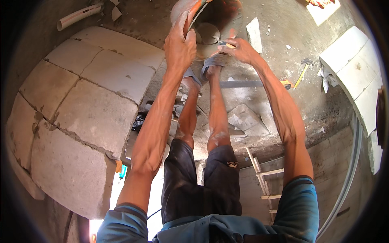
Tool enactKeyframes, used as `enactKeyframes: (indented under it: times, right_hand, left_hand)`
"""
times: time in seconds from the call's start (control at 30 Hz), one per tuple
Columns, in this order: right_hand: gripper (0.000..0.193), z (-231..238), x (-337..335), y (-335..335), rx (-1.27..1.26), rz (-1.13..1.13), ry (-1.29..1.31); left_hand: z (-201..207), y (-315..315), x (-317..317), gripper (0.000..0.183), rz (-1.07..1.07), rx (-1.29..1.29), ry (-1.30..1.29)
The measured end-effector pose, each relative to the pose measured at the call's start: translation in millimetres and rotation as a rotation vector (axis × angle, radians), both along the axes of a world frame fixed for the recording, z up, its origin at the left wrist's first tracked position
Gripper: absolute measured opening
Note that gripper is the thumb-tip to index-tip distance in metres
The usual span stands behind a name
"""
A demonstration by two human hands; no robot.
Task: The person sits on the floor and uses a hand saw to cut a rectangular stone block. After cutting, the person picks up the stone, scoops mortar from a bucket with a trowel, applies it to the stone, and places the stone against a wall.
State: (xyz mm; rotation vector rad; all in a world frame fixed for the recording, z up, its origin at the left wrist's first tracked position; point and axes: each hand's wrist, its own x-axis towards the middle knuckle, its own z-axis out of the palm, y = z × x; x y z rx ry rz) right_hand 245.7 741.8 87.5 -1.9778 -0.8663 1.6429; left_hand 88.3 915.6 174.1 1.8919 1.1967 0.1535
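Observation:
My left hand (pixel 180 46) grips the rim of an orange-red bucket (pixel 197 11) at the top of the view. The bucket is tilted, and its mouth and grey-smeared inside face me. In my right hand (pixel 241 50) is the short black-and-yellow handle of a trowel (pixel 225 44). Its rounded grey blade seems to reach the bucket's mouth, though shadow blurs where it ends. Both hands are closed, at the far ends of my outstretched arms. Just below the bucket are my sandalled feet.
A wall of pale blocks (pixel 101 113) rises at left; another block wall (pixel 356 60) curves at right. On the floor lie a handsaw (pixel 243 84), a yellow-handled hammer (pixel 302 75), broken block pieces (pixel 248 119) and a white pipe (pixel 79 16). A wooden ladder (pixel 265 174) stands lower right.

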Motion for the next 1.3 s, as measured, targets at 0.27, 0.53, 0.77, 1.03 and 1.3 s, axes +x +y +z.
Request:
enactKeyframes:
  times: [0.27, 0.53, 0.77, 1.03, 1.3]
  right_hand:
    - [0.044, 31.0, 4.0, -21.8, -0.178, -0.41, 0.429]
    - [0.046, 80.1, 19.1, -22.9, -0.075, -0.321, 0.355]
    - [0.048, 233.4, 3.0, -23.9, -0.07, -0.235, 0.287]
    - [0.037, 470.6, -64.6, 49.9, -0.042, -0.433, 0.526]
    - [0.036, 617.6, -164.7, 192.3, 0.174, -0.295, 0.642]
  left_hand:
    - [-87.5, 22.0, -44.3, 0.065, 0.5, -0.755, -0.298]
    - [-96.8, -57.5, -87.9, 0.087, 0.665, -0.368, 0.223]
    - [400.6, -78.0, -74.6, 0.05, -0.363, -0.791, -0.122]
    - [588.1, 214.2, -249.7, 0.078, 0.794, 0.732, -0.066]
    - [463.2, 376.1, -351.6, 0.136, 0.78, 0.249, 0.046]
